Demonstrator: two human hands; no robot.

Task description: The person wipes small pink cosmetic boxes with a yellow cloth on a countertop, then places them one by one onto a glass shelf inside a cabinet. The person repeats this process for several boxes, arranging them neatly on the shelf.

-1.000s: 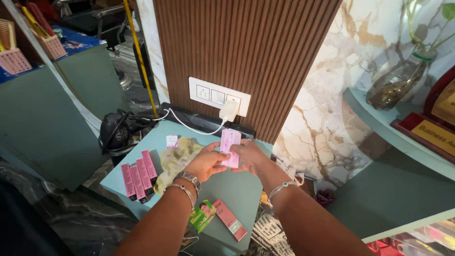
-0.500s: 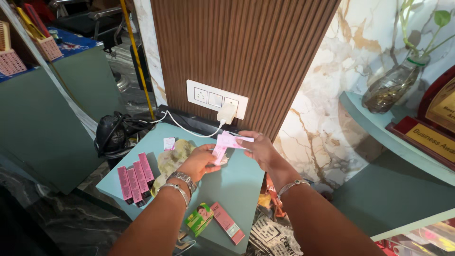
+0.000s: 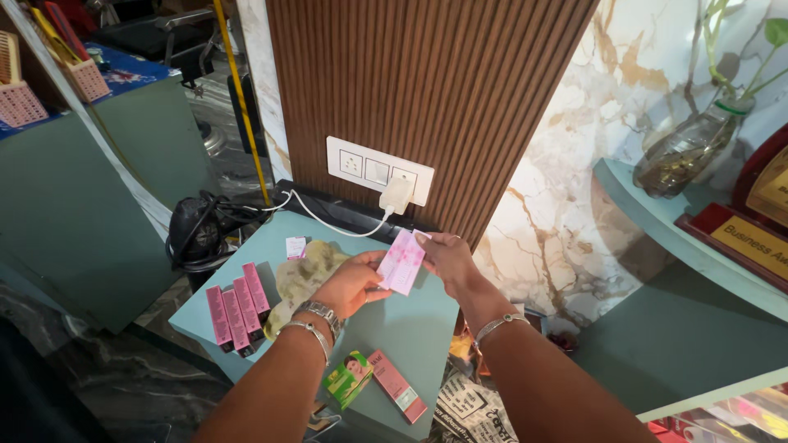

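Both hands [image 3: 402,275] pinching one flat pink carton [image 3: 401,262] — fingers closed, above teal table [image 3: 410,328]

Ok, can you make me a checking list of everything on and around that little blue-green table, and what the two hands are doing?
Surface: small teal table, partly covered.
Job's things: flat pink carton, held up between both hands above the table.
Clutter: four pink boxes in a row at the left; crumpled cloth; small white-pink tag; green box and long pink box near the front edge.
Grippers: left hand pinches the carton's lower end; right hand grips its upper end.
Cables: white cable from a white charger in the wall socket panel.
Surroundings: ribbed wooden panel, marble wall, glass vase on a shelf, pink baskets.
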